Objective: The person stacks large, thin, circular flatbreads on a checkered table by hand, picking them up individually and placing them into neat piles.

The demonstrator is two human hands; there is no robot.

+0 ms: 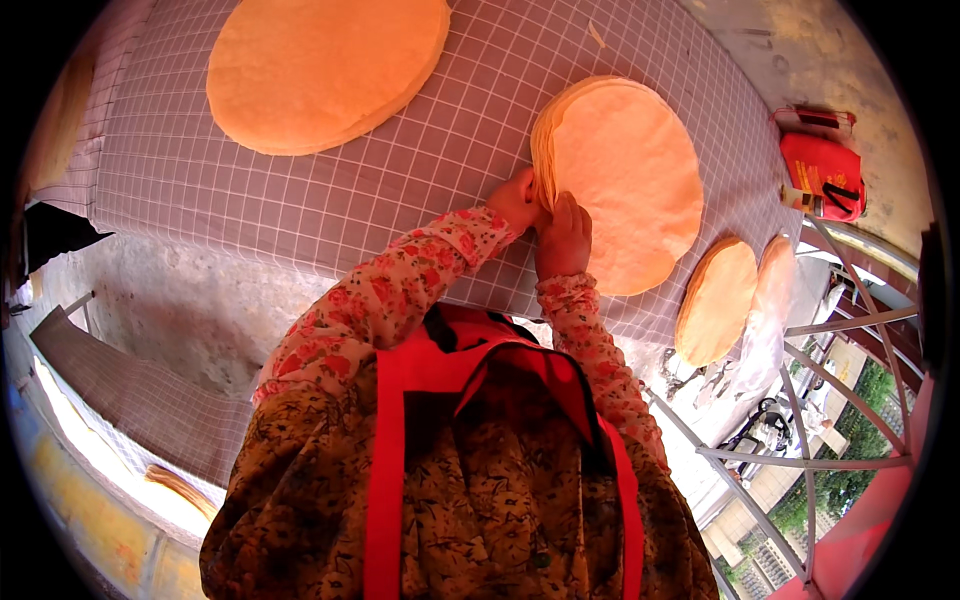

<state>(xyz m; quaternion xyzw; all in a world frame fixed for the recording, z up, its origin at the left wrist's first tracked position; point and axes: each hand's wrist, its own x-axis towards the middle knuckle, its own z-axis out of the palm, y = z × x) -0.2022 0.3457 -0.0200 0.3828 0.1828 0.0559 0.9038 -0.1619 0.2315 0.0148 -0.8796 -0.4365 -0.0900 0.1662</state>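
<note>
A stack of thin, round, pale-yellow flatbreads (pixel 630 180) lies on the checked tablecloth (pixel 440 180), its layers fanned out along the left side. My left hand (pixel 515 200) is closed at the stack's lower-left edge, thumb and fingers pinching the rim of the layers. Right beside it, my right hand (pixel 565 240) bends its fingers over the same edge, fingertips on the top flatbread. The two hands nearly touch. How many layers they grip is hidden by the fingers.
Another large flatbread stack (pixel 325 75) sits at the upper left. Smaller-looking stacks (pixel 717 300) stand at the table's right edge, near clear plastic (pixel 765 320). A red bag (pixel 825 175) lies beyond the right edge, above a metal frame (pixel 800 460). A scrap (pixel 597 34) lies at the far side.
</note>
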